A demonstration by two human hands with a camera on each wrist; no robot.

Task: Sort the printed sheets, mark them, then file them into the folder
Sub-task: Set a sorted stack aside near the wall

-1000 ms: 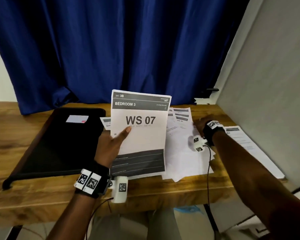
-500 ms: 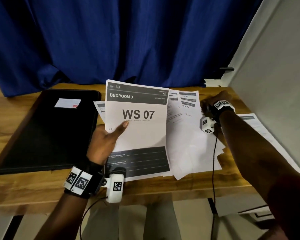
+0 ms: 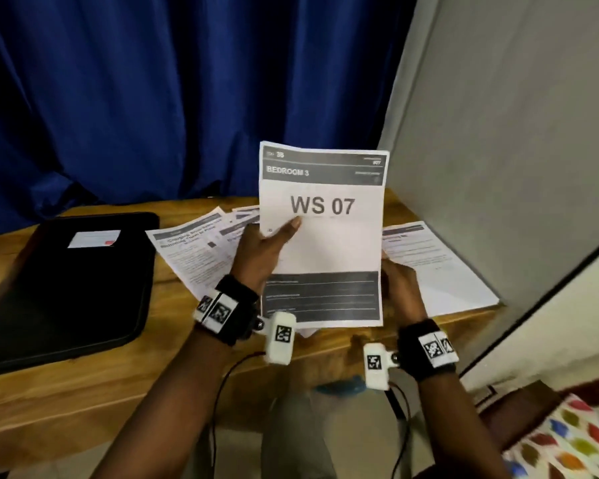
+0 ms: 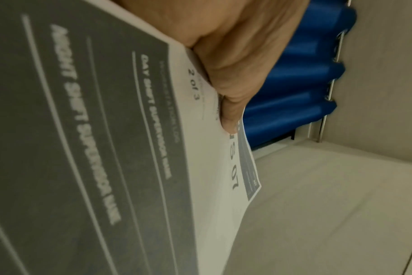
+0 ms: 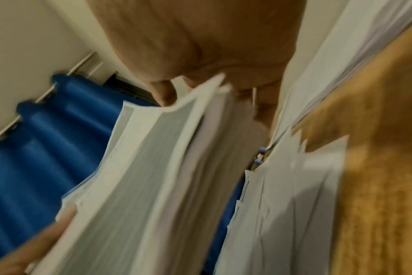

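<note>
Wooden desk (image 3: 325, 375) w/ blue curtain (image 3: 187, 98) behind. WS 07 sheet stack (image 3: 320, 243) is held upright above the desk, w/ its left edge pinched by the left hand (image 3: 260, 257), thumb on the front; its right edge is gripped by the right hand (image 3: 398, 288), fingers hidden behind the paper. Loose printed sheets (image 3: 191, 257) are fanned flat on the desk under and to both sides of the stack. Black folder (image 3: 66, 288) lies closed left of the stack, well apart.

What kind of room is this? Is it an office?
Probably a desk corner in a home or small office. A wooden table holds printed sheets and a black folder, with a blue curtain hanging behind and a plain wall beside it.
</note>
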